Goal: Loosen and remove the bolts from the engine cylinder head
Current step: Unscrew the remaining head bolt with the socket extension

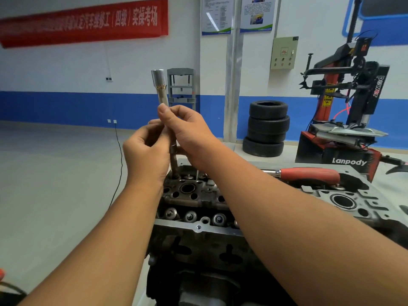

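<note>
Both hands (pixel 145 149) (pixel 187 131) grasping upright socket extension (pixel 162 93) above cylinder head (pixel 198 195), socket end upward

Stacked tyres (pixel 267 129) stand beside a tyre changer (pixel 344 120), under a red banner (pixel 84 23).

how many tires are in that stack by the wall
3 tires, stacked against the blue-and-white wall beside the tire machine: top tire, middle tire, bottom tire. None looks hidden behind the stack, though its far side is out of sight.
</note>
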